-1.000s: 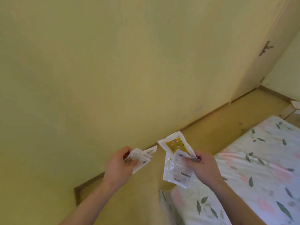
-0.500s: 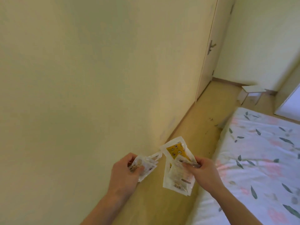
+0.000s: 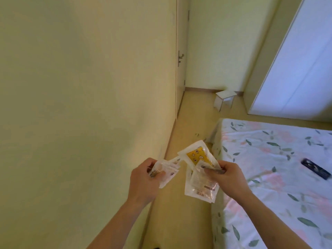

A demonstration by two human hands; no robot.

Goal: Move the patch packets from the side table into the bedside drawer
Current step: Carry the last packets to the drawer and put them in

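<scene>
Still illegible, packets (image 3: 201,184) in right hand (image 3: 228,178), yellow print topmost.

Two bunches of patch packets are held up in the air above the strip of floor just left of the bed (image 3: 269,159). The small patch packets (image 3: 166,172), white with little printed marks, sit fanned in a tight stack gripped by the left hand (image 3: 143,180). The large patch packets (image 3: 199,173) are clear pouches with white edges; the rear one shows a yellow patterned patch, the front one hangs downward, both pinched by the right hand (image 3: 228,178).
</scene>
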